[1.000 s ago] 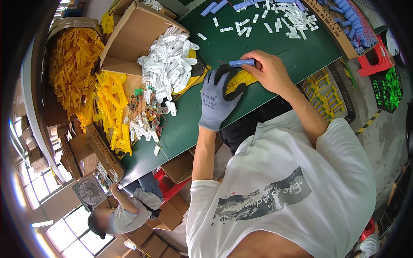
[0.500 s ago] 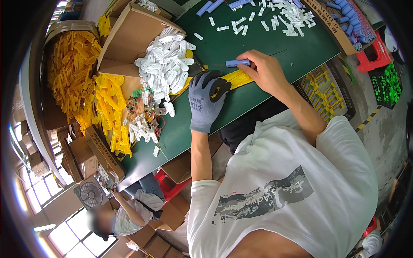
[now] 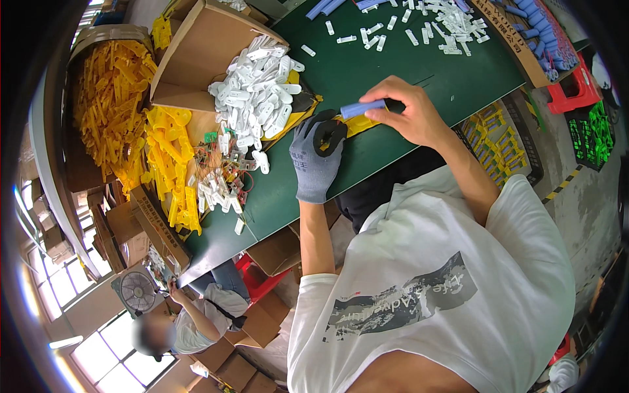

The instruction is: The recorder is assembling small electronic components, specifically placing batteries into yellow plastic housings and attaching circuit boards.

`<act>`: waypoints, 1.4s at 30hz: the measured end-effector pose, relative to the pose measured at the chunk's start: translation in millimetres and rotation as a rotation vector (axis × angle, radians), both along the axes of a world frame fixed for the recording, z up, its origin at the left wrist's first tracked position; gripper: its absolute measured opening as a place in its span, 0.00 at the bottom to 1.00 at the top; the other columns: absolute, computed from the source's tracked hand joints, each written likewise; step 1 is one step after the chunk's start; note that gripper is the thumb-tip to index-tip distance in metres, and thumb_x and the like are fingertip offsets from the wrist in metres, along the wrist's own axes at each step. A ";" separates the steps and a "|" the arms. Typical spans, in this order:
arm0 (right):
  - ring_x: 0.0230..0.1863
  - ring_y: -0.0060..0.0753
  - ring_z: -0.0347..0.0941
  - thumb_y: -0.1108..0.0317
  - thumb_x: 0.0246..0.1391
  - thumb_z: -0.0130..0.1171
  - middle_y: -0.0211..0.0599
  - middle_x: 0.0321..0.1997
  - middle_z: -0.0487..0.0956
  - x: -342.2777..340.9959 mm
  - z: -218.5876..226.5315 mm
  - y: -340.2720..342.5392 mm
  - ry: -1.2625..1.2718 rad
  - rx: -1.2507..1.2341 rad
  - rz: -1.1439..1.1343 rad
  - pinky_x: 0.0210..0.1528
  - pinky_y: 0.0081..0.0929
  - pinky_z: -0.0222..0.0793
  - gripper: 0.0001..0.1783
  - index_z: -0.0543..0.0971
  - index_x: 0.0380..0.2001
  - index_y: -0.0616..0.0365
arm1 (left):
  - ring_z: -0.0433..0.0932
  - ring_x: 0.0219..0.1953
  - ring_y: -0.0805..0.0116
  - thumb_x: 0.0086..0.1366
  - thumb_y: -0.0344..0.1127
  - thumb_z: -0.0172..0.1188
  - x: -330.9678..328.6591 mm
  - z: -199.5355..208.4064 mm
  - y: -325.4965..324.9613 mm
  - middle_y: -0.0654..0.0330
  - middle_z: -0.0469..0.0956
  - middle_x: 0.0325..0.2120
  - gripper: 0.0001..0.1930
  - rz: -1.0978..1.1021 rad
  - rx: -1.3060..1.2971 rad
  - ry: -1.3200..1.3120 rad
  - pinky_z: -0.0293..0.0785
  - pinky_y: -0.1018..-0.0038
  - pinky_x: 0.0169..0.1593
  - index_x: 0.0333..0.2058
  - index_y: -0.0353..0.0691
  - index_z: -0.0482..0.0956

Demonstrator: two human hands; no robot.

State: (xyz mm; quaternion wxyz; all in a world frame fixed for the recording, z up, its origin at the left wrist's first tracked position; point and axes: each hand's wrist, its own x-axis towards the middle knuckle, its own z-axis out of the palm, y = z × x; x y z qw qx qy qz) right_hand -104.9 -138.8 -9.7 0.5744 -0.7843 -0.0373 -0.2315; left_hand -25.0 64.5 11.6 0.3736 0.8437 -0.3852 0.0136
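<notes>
My left hand point(image 3: 316, 160), in a grey glove with black fingertips, curls its thumb and fingers round the end of a yellow plastic piece point(image 3: 358, 126) at the table's near edge. Bare, my right hand point(image 3: 416, 114) pinches a blue cylindrical cell point(image 3: 357, 109) between thumb and fingers. The cell is held over the yellow piece, its left end close to the gloved fingers. Whether the two touch, I cannot tell. My right hand and the cell hide part of the yellow piece.
White plastic parts point(image 3: 252, 92) spill from a tipped cardboard box point(image 3: 203, 49) on the green table point(image 3: 383, 72). Yellow parts point(image 3: 171, 167) and small wired boards point(image 3: 219, 177) lie left. A carton of blue cells point(image 3: 508, 49) stands far right. A person point(image 3: 203, 321) sits lower left.
My right hand has brought the blue cell nearer, down over the yellow piece, and tilted it. The left hand has shifted slightly right, still gripping the yellow piece.
</notes>
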 end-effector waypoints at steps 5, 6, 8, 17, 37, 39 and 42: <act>0.43 0.36 0.74 0.72 0.48 0.67 0.32 0.40 0.80 3.3 -7.3 3.9 0.010 -0.203 0.030 0.44 0.31 0.71 0.12 0.81 0.39 0.56 | 0.77 0.41 0.53 0.50 0.26 0.67 -0.8 -2.7 -0.1 0.56 0.80 0.41 0.10 0.026 -0.024 0.040 0.72 0.64 0.46 0.33 0.37 0.79; 0.44 0.37 0.74 0.72 0.48 0.67 0.32 0.41 0.80 3.9 -6.6 4.2 0.024 -0.200 0.014 0.46 0.31 0.71 0.12 0.82 0.39 0.55 | 0.77 0.41 0.53 0.50 0.26 0.67 -0.4 -2.3 0.1 0.56 0.80 0.41 0.10 0.028 -0.024 0.040 0.72 0.64 0.46 0.33 0.37 0.79; 0.44 0.36 0.74 0.73 0.48 0.67 0.31 0.41 0.80 2.9 -3.4 7.2 0.000 -0.218 0.012 0.46 0.31 0.71 0.12 0.82 0.38 0.54 | 0.78 0.39 0.50 0.50 0.23 0.65 0.8 -0.7 0.5 0.50 0.80 0.38 0.11 0.008 -0.008 0.018 0.73 0.65 0.45 0.35 0.33 0.79; 0.40 0.32 0.74 0.72 0.44 0.68 0.25 0.37 0.79 3.7 -10.5 11.2 -0.123 -0.406 -0.008 0.44 0.29 0.69 0.13 0.84 0.37 0.50 | 0.76 0.47 0.48 0.50 0.22 0.64 -2.4 -5.7 7.9 0.53 0.80 0.44 0.13 0.001 0.014 -0.100 0.69 0.62 0.54 0.36 0.36 0.79; 0.39 0.33 0.73 0.73 0.44 0.68 0.26 0.38 0.78 4.0 -1.7 14.1 -0.108 -0.473 -0.001 0.43 0.31 0.69 0.11 0.84 0.35 0.51 | 0.74 0.47 0.50 0.51 0.32 0.67 -0.6 4.1 8.7 0.55 0.77 0.45 0.16 -0.023 0.068 0.003 0.66 0.59 0.57 0.41 0.40 0.80; 0.39 0.34 0.74 0.73 0.43 0.68 0.27 0.38 0.78 2.8 -0.3 13.8 -0.084 -0.425 0.023 0.45 0.31 0.68 0.14 0.84 0.37 0.51 | 0.74 0.47 0.49 0.52 0.32 0.67 -0.3 5.0 9.2 0.55 0.77 0.45 0.16 -0.025 0.118 0.012 0.67 0.60 0.56 0.41 0.40 0.80; 0.42 0.32 0.75 0.74 0.47 0.65 0.33 0.43 0.78 2.2 4.5 -1.3 -0.063 -0.257 -0.010 0.44 0.28 0.70 0.15 0.83 0.41 0.53 | 0.74 0.47 0.50 0.52 0.32 0.66 0.3 4.1 8.6 0.56 0.78 0.45 0.15 -0.029 0.098 0.038 0.67 0.60 0.55 0.40 0.40 0.81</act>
